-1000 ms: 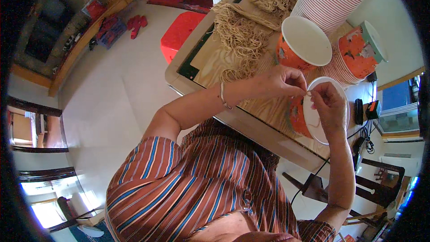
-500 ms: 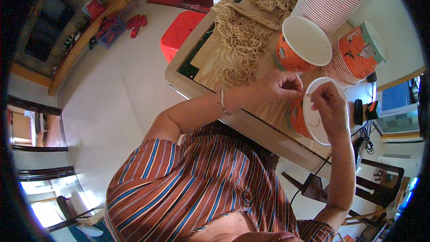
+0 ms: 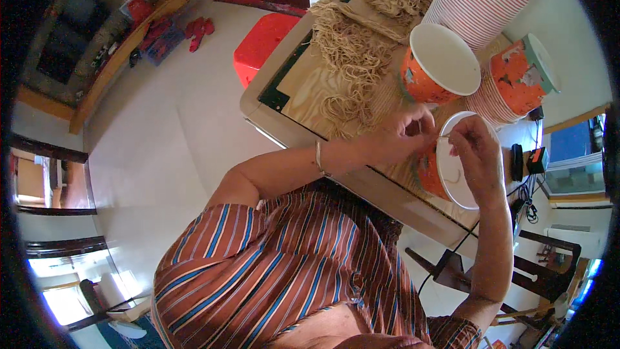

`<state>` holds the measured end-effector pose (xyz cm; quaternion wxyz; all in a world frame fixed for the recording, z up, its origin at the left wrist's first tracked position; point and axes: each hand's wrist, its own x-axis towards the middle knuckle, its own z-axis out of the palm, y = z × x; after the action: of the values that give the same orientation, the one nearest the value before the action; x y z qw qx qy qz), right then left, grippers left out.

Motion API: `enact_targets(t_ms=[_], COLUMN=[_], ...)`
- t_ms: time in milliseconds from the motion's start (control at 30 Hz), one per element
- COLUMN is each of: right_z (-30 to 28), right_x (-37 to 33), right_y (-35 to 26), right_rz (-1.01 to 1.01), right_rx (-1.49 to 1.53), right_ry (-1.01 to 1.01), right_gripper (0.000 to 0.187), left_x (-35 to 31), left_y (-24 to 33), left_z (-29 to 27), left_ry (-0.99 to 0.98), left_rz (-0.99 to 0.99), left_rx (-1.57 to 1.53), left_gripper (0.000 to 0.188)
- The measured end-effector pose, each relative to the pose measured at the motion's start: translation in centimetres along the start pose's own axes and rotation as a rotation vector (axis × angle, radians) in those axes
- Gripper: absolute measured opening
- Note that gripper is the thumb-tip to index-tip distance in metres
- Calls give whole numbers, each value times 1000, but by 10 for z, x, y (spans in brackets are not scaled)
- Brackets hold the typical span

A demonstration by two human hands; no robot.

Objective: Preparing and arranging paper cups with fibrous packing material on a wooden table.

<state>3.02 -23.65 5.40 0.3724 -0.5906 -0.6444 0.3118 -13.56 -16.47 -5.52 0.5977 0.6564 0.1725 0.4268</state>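
Over an orange paper bucket [image 3: 431, 173] with a white inside, my two hands meet fingertip to fingertip. My left hand [image 3: 399, 137], with a bangle at its wrist, is closed in a pinch. My right hand [image 3: 481, 161] pinches too, above the bucket's rim. A short bit of thin tan string [image 3: 443, 136] shows between the fingertips. To the left of a second open orange bucket [image 3: 444, 59] lies a loose tangle of tan string [image 3: 352, 48] on the wood-topped table [image 3: 298, 88].
Tall nested stacks of paper buckets [image 3: 475, 8] and a shorter stack [image 3: 522, 76] stand at the back right. Black cables [image 3: 531, 201] and a small black box [image 3: 537, 160] sit at the right. A red stool [image 3: 263, 45] stands beyond the table's left edge.
My left hand's fingers have shifted slightly, and the fingertips remain together above the bucket. The buckets and the tangle of string stay in place.
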Motion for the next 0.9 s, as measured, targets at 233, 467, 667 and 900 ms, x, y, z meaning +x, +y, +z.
enact_targets(t_ms=[233, 467, 667, 900], right_z=[0, 1, 2, -12], right_x=[4, 5, 1, 4], right_y=[-8, -13, -22, -23], right_rz=[-19, -83, -138, 61], right_rx=[-124, -197, -283, -288], right_ry=[-26, -34, 13, -87], right_gripper=[9, 5, 6, 11], left_x=[13, 17, 22, 22], left_y=[38, 31, 23, 24], left_z=[-8, -5, -8, -10], left_ry=[-67, -77, -123, -148], left_rz=[178, 145, 246, 249], left_rx=[247, 192, 131, 66], left_gripper=[15, 16, 12, 9])
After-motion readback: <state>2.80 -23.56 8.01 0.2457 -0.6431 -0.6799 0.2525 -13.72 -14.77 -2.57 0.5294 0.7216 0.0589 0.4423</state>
